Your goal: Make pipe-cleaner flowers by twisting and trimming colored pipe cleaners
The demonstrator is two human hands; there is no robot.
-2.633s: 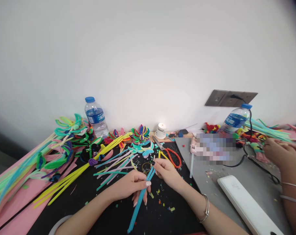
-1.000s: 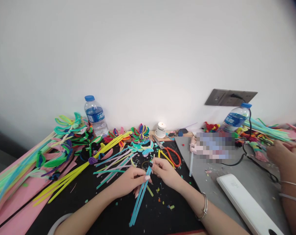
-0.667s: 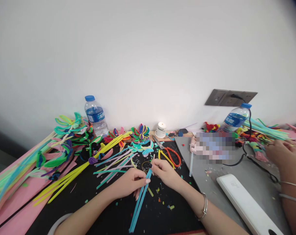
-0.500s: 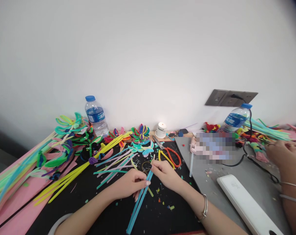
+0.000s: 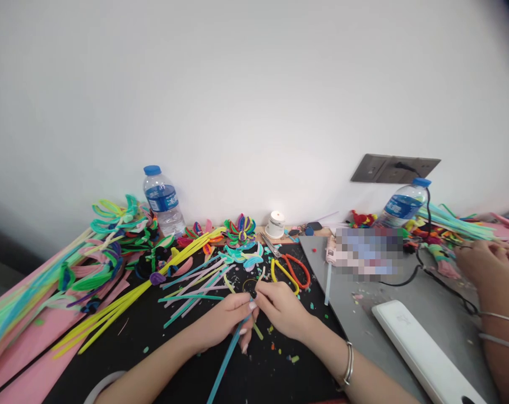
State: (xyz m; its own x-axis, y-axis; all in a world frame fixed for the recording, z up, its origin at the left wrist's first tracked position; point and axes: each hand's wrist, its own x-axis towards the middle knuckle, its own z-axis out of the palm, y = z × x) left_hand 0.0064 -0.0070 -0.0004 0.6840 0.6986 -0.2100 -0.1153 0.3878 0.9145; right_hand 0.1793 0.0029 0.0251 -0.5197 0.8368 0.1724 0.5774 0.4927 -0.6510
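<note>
Blue pipe cleaners (image 5: 228, 362) slant down from my fingers toward the bottom of the view, bunched side by side. My left hand (image 5: 227, 321) is closed on them, thumb and fingers pinching near their upper end. My right hand (image 5: 282, 310) touches my left one there, its fingers curled at the tip of the bunch, which they mostly hide. Beyond the hands lie loose pastel pipe cleaners (image 5: 193, 294) and scissors (image 5: 294, 272) with one yellow and one red handle. A turquoise pipe-cleaner flower (image 5: 244, 255) lies further back.
Two water bottles (image 5: 162, 199) (image 5: 401, 205) stand by the wall, near a white spool (image 5: 275, 224). At right are a glue gun (image 5: 331, 249), a white device (image 5: 422, 350), a black cable (image 5: 448, 292) and another person's hand (image 5: 481, 264). Yellow pipe cleaners (image 5: 128, 300) lie left.
My hands have come together at the upper end of the blue pipe cleaners. The bunch is gathered closer, and its lower end has swung slightly left.
</note>
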